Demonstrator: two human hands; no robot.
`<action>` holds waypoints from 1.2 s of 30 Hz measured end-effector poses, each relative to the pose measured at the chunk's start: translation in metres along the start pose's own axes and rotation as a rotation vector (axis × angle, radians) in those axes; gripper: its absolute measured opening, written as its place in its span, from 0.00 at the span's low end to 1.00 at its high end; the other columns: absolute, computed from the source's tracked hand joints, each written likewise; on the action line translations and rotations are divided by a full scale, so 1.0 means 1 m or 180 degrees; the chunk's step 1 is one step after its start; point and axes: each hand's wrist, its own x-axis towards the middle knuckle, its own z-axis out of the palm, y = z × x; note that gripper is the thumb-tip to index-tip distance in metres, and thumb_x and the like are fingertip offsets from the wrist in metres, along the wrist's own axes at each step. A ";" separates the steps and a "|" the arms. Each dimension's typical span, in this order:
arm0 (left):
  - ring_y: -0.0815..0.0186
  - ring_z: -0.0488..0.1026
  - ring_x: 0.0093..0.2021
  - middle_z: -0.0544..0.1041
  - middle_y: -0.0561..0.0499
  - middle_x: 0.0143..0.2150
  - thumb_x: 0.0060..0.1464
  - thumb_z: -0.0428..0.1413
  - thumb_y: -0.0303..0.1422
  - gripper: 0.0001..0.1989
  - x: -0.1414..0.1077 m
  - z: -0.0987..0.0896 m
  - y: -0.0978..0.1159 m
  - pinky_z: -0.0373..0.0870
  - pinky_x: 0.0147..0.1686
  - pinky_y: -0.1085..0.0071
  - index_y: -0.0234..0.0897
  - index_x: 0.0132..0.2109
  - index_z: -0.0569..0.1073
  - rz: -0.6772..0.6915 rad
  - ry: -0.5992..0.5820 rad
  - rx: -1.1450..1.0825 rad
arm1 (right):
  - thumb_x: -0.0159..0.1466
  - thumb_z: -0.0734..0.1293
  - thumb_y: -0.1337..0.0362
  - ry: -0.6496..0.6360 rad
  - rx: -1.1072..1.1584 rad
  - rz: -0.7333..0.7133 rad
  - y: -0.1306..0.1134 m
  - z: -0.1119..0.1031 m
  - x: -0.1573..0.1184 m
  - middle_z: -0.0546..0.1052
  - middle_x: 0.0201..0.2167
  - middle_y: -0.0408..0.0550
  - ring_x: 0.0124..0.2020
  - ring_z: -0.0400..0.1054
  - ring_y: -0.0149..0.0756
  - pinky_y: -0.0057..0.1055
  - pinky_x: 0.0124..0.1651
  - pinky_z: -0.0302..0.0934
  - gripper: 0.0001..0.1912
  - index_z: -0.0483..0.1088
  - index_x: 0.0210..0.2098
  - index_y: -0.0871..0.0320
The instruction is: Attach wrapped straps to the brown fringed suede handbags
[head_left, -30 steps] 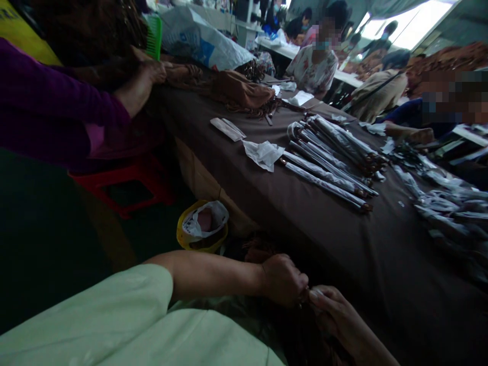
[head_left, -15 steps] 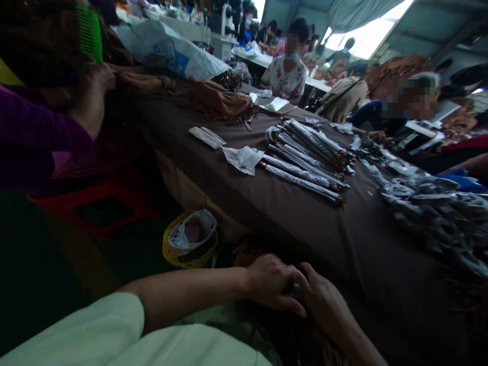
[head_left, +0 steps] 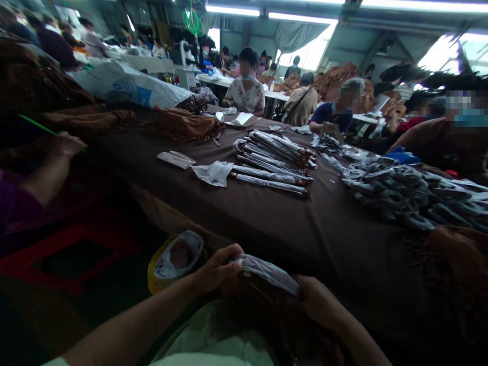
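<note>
At your far left, a co-worker's hand (head_left: 70, 144) is closed on a thin green tool (head_left: 38, 124), above a red stool (head_left: 26, 256). A large white bag (head_left: 125, 84) lies farther back. The yellow bin (head_left: 152, 282), lined with a white plastic bag (head_left: 196, 244), stands low beside the table (head_left: 328, 229), partly behind your left forearm. On the tabletop come flat paper packets (head_left: 176, 159), folded brown cloth (head_left: 186, 124) and crumpled white paper (head_left: 214, 173). Your left hand (head_left: 221, 267) pinches the left end of a white-wrapped strip (head_left: 270, 272), which spans both hands above dark material in your lap, just short of the table edge. Beyond it lies a bundle of wrapped straps (head_left: 274, 152). Your right hand (head_left: 318, 300) grips the strip's right end, fingers mostly hidden. Farther right, a heap of pale wrapped pieces (head_left: 404, 188) crowds the table, with fringed brown material (head_left: 457, 249) nearer you.
</note>
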 end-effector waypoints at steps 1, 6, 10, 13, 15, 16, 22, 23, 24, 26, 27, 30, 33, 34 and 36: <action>0.70 0.64 0.34 0.66 0.52 0.35 0.58 0.44 0.54 0.24 0.000 -0.005 -0.001 0.65 0.35 0.74 0.35 0.41 0.63 -0.0162 0.0100 -0.0096 | 0.56 0.70 0.55 0.0089 -0.0023 0.0000 0.008 -0.006 -0.005 0.78 0.33 0.45 0.35 0.71 0.40 0.30 0.39 0.62 0.14 0.75 0.38 0.57; 0.61 0.67 0.50 0.69 0.44 0.50 0.58 0.46 0.50 0.25 0.024 -0.036 0.038 0.64 0.50 0.65 0.34 0.52 0.64 0.0103 0.0160 0.0542 | 0.60 0.68 0.54 0.0634 0.0023 -0.0085 0.006 -0.040 -0.036 0.79 0.36 0.44 0.36 0.72 0.40 0.28 0.38 0.63 0.16 0.74 0.44 0.55; 0.57 0.58 0.61 0.64 0.42 0.61 0.54 0.54 0.51 0.33 0.055 -0.009 0.115 0.53 0.61 0.59 0.37 0.61 0.60 0.1167 0.0103 0.2099 | 0.59 0.68 0.57 0.0882 -0.0513 -0.0180 -0.030 -0.042 -0.046 0.80 0.31 0.44 0.31 0.73 0.41 0.30 0.34 0.63 0.09 0.77 0.38 0.50; 0.56 0.69 0.52 0.73 0.43 0.51 0.49 0.59 0.46 0.30 0.070 0.040 0.152 0.63 0.54 0.62 0.35 0.56 0.66 0.1290 -0.0858 0.2957 | 0.60 0.66 0.59 0.1278 -0.1057 -0.0375 -0.044 -0.035 -0.051 0.80 0.38 0.47 0.36 0.74 0.44 0.33 0.37 0.64 0.11 0.74 0.43 0.50; 0.60 0.75 0.39 0.77 0.48 0.39 0.53 0.56 0.37 0.13 0.076 0.062 0.158 0.69 0.40 0.68 0.38 0.44 0.72 0.0948 -0.1388 0.3381 | 0.59 0.68 0.56 0.1629 -0.1122 -0.0439 -0.033 -0.033 -0.065 0.78 0.43 0.49 0.39 0.74 0.44 0.34 0.40 0.65 0.19 0.70 0.49 0.51; 0.61 0.75 0.35 0.77 0.50 0.35 0.53 0.54 0.34 0.08 0.078 0.066 0.158 0.68 0.34 0.70 0.38 0.40 0.72 0.0821 -0.1488 0.3534 | 0.58 0.69 0.55 0.1884 -0.1113 -0.0430 -0.022 -0.032 -0.075 0.77 0.44 0.49 0.40 0.73 0.44 0.34 0.41 0.65 0.24 0.67 0.52 0.52; 0.63 0.74 0.31 0.75 0.52 0.31 0.58 0.51 0.39 0.10 0.087 0.047 0.149 0.63 0.29 0.73 0.38 0.37 0.70 0.0611 -0.1105 0.3629 | 0.61 0.67 0.59 0.2000 -0.2107 -0.1539 0.054 0.026 -0.130 0.77 0.46 0.44 0.47 0.70 0.41 0.33 0.48 0.64 0.18 0.69 0.51 0.45; 0.64 0.74 0.31 0.75 0.52 0.30 0.59 0.50 0.41 0.11 0.088 0.046 0.148 0.62 0.29 0.73 0.38 0.37 0.70 0.0600 -0.1083 0.3584 | 0.61 0.67 0.59 0.1710 -0.2377 -0.1901 0.059 0.040 -0.130 0.76 0.50 0.44 0.51 0.68 0.43 0.34 0.50 0.64 0.21 0.68 0.54 0.45; 0.64 0.74 0.31 0.75 0.52 0.30 0.59 0.50 0.43 0.12 0.088 0.047 0.147 0.62 0.29 0.73 0.38 0.36 0.70 0.0601 -0.1063 0.3547 | 0.60 0.67 0.58 0.1625 -0.2513 -0.2031 0.061 0.054 -0.127 0.73 0.54 0.45 0.54 0.66 0.45 0.36 0.52 0.63 0.23 0.66 0.56 0.45; 0.64 0.73 0.32 0.75 0.52 0.31 0.58 0.51 0.44 0.13 0.089 0.050 0.146 0.61 0.30 0.74 0.38 0.36 0.70 0.0609 -0.1033 0.3519 | 0.61 0.67 0.59 0.1536 -0.2424 -0.1973 0.062 0.072 -0.117 0.70 0.58 0.47 0.58 0.63 0.48 0.41 0.56 0.60 0.23 0.66 0.56 0.47; 0.64 0.73 0.32 0.75 0.52 0.31 0.58 0.51 0.43 0.13 0.089 0.052 0.146 0.61 0.30 0.74 0.38 0.36 0.70 0.0604 -0.1033 0.3524 | 0.61 0.67 0.61 0.1515 -0.2207 -0.1935 0.062 0.076 -0.111 0.71 0.57 0.47 0.57 0.64 0.47 0.41 0.57 0.59 0.22 0.66 0.55 0.48; 0.66 0.71 0.30 0.74 0.53 0.30 0.57 0.53 0.42 0.12 0.087 0.048 0.154 0.58 0.28 0.75 0.38 0.35 0.70 0.0538 -0.1095 0.3499 | 0.59 0.68 0.62 0.1732 -0.1196 -0.1761 0.063 0.077 -0.101 0.77 0.46 0.47 0.49 0.71 0.44 0.42 0.58 0.60 0.18 0.67 0.49 0.49; 0.70 0.67 0.27 0.70 0.56 0.26 0.56 0.54 0.42 0.13 0.083 0.032 0.173 0.54 0.26 0.76 0.37 0.32 0.70 0.0407 -0.1230 0.3243 | 0.57 0.69 0.57 0.2432 -0.0195 -0.1064 0.070 0.069 -0.102 0.76 0.45 0.52 0.49 0.70 0.50 0.44 0.53 0.65 0.22 0.65 0.50 0.52; 0.71 0.65 0.27 0.69 0.57 0.25 0.56 0.54 0.42 0.13 0.083 0.026 0.180 0.53 0.25 0.76 0.36 0.31 0.69 0.0378 -0.1277 0.3118 | 0.58 0.68 0.55 0.2563 0.0101 -0.0793 0.075 0.065 -0.103 0.75 0.48 0.55 0.51 0.69 0.53 0.45 0.52 0.65 0.25 0.64 0.53 0.53; 0.73 0.63 0.26 0.66 0.58 0.24 0.56 0.53 0.43 0.15 0.083 0.017 0.190 0.52 0.25 0.76 0.36 0.31 0.69 0.0344 -0.1346 0.2907 | 0.58 0.66 0.50 0.2557 0.0652 -0.0448 0.085 0.054 -0.102 0.71 0.55 0.57 0.56 0.65 0.56 0.47 0.54 0.62 0.30 0.62 0.57 0.53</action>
